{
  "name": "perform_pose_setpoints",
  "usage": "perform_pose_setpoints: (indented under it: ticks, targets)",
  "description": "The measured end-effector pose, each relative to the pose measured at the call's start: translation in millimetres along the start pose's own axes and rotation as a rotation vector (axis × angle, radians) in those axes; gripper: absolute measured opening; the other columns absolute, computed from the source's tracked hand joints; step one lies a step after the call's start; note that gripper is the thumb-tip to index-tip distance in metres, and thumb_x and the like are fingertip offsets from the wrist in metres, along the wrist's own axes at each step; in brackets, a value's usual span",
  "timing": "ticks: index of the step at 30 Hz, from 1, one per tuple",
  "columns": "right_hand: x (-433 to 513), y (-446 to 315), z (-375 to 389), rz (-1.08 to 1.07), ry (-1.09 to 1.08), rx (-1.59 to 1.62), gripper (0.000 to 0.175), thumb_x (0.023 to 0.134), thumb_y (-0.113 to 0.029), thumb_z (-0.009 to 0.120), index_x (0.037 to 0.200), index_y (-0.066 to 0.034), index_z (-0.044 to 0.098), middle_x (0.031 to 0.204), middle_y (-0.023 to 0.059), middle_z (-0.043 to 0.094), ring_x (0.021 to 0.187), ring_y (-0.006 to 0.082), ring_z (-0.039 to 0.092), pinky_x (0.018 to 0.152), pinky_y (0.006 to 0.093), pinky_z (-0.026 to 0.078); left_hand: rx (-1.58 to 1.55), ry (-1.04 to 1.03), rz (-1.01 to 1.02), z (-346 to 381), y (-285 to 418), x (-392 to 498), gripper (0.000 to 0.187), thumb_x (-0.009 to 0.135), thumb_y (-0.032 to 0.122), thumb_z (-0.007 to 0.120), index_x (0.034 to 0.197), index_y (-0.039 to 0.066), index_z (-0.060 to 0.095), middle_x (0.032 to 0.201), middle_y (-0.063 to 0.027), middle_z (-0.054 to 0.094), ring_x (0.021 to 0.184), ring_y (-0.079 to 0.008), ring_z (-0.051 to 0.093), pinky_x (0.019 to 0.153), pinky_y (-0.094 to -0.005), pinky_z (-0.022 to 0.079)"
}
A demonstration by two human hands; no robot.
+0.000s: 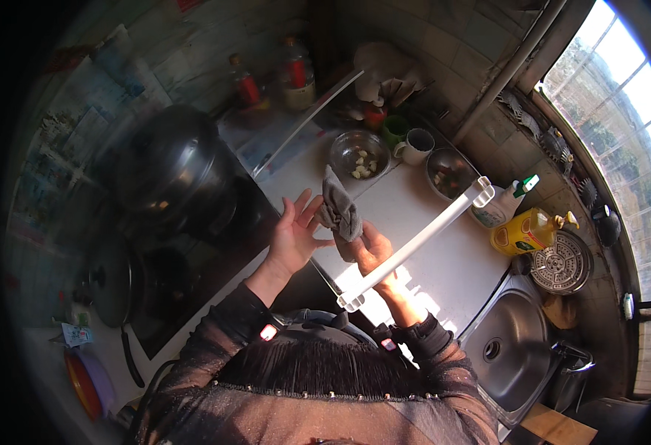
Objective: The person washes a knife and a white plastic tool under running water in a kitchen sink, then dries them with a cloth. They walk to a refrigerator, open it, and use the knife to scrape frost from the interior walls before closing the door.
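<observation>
My right hand (pixel 374 250) grips the lower end of a bunched grey cloth (pixel 339 208) above the white counter (pixel 414 245). Beside the cloth's left side, my left hand (pixel 295 236) is spread with its fingers apart; whether a fingertip touches the cloth, I cannot tell. Beyond the hands is a metal bowl (pixel 360 156) with pale pieces that look like garlic cloves. A white mug (pixel 415 146) and a second metal bowl (pixel 451 173) with small food pieces stand to its right. A white plastic bar (pixel 417 245) crosses the view in front of my right forearm.
At left, a large dark lidded pot (pixel 164 161) stands on the stove, with a pan lid (pixel 111 278) nearer me. Right are a spray bottle (pixel 495 206), a yellow pump bottle (pixel 525 231), a round perforated metal rack (pixel 562 261) and a steel sink (pixel 506 345). Bottles (pixel 297 72) stand at the back.
</observation>
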State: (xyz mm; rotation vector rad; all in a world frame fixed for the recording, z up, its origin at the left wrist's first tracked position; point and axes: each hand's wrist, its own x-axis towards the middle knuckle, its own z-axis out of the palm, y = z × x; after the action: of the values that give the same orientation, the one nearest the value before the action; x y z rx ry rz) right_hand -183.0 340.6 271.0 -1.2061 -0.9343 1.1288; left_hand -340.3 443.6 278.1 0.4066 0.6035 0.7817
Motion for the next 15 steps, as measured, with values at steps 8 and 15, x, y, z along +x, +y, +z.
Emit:
perform_pose_setpoints:
  ticks: [8, 15]
  targets:
    - [67.1, -37.5, -3.0, -0.285, -0.569, -0.127, 0.033, 0.087, -0.018, 0.065, 0.116, -0.0047, 0.062, 0.13, 0.0126, 0.05, 0.124, 0.0269, 0.042, 0.098, 0.0391, 0.038, -0.061, -0.019, 0.081, 14.7, 32.1, -0.3, 0.055, 0.093, 0.058, 0.037, 0.133, 0.021, 0.045, 0.127, 0.0013, 0.055, 0.117, -0.0214, 0.053, 0.094, -0.0466, 0.045]
    - [206.1, -13.8, -49.8, -0.098, -0.023, -0.805, 0.022, 0.087, -0.011, 0.055, 0.107, -0.0072, 0.064, 0.121, 0.0096, 0.059, 0.092, 0.0287, 0.065, 0.076, 0.0364, 0.052, -0.07, 0.066, 0.106, 23.0, 64.0, -6.1, 0.055, 0.093, 0.057, 0.037, 0.132, 0.019, 0.045, 0.13, -0.0026, 0.053, 0.112, -0.0258, 0.056, 0.09, -0.055, 0.048]
